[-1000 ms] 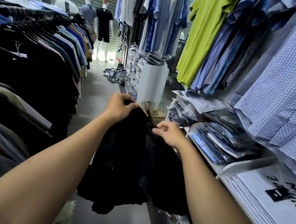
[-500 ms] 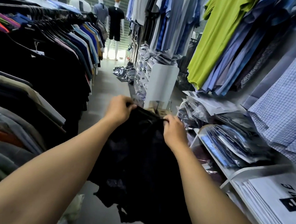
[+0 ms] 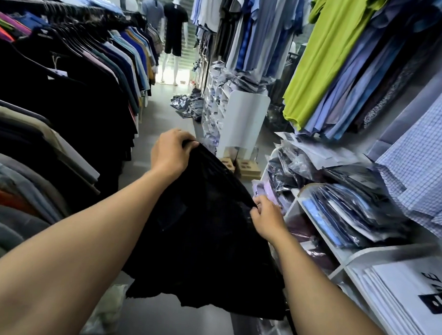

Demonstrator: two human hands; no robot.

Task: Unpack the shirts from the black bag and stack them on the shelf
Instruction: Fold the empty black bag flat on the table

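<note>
The black bag (image 3: 206,238) hangs in the aisle in front of me, crumpled and dark, its contents hidden. My left hand (image 3: 170,152) grips its upper rim at the top. Lower and to the right, my right hand (image 3: 266,217) pinches the bag's right edge, close to the white shelf (image 3: 321,236). Packed shirts in clear plastic (image 3: 350,212) lie stacked on that shelf, with a pink packed shirt (image 3: 264,190) just behind my right hand.
A rack of hanging dark shirts (image 3: 64,102) lines the left side. Hanging shirts, one lime green (image 3: 320,62), fill the right wall. White paper bags (image 3: 412,300) lie on the lower right shelf. Cardboard boxes (image 3: 243,167) and packets (image 3: 187,105) sit on the aisle floor ahead.
My right hand has slid down and to the right along the bag's edge, away from my left hand. The bag's top is now stretched wider between both hands.
</note>
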